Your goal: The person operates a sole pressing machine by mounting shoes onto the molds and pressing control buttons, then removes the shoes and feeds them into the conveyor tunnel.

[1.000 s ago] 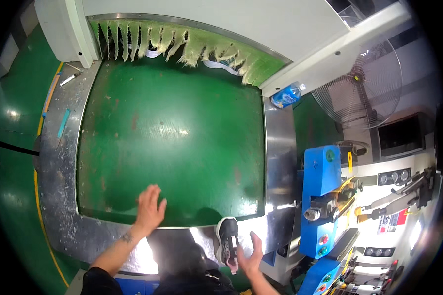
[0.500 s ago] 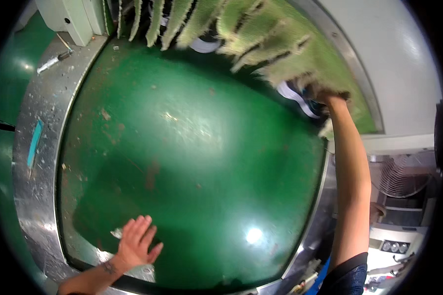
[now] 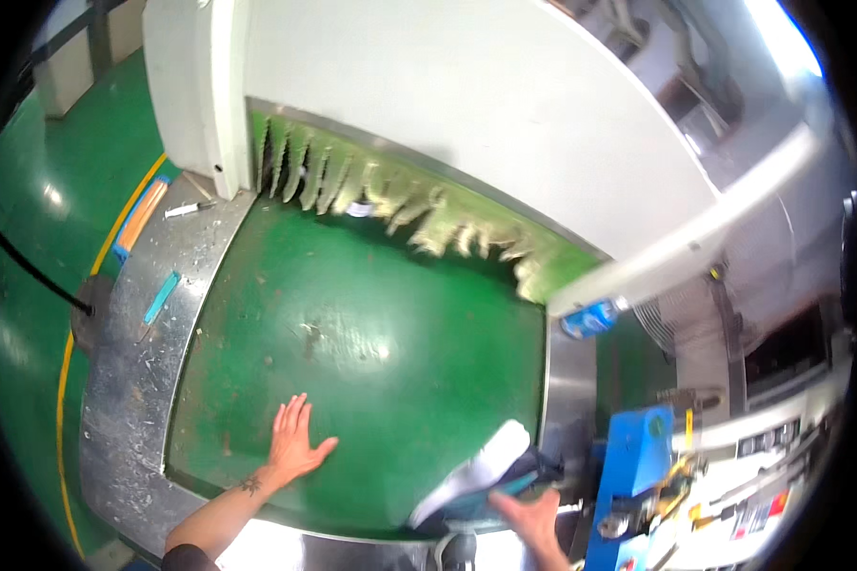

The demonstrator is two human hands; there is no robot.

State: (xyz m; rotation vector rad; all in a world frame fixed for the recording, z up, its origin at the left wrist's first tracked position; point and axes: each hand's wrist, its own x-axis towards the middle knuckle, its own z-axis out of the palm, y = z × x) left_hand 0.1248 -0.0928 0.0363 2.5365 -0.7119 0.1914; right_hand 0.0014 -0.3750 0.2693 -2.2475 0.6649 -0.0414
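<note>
Left hand (image 3: 293,443) lies flat, fingers spread, palm down on the green conveyor belt (image 3: 371,333) near its near edge, toward the left corner. It holds nothing and looks like a brace, taking weight while the person leans over the belt.

Right hand (image 3: 533,519) is at the near right corner, fingers open and reaching up to a shoe (image 3: 476,476): white sole, dark upper, a teal bit at the side. Fingertips are touching or just beside the shoe's lower edge; blur makes it hard to tell whether there is a real grip. The shoe lies tilted, sole up and to the left, half on the belt and half over the steel frame (image 3: 133,381) edge. That suits a thing being set on or lifted off at the corner closest to the body.

Far edge of the belt: a row of frayed green strip curtains (image 3: 419,214) hangs over the mouth of a white machine housing (image 3: 467,105), likely to keep heat or air inside. Something small and pale sits just under the strips, too small to identify.

Left steel rim carries a teal stick-like tool (image 3: 160,297), an orange strip (image 3: 141,214) and a pen-like item (image 3: 189,207), parked off the moving belt. A blue bottle (image 3: 590,319) rests at the far right corner by the housing. A blue machine (image 3: 633,466) stands right of the shoe.
</note>
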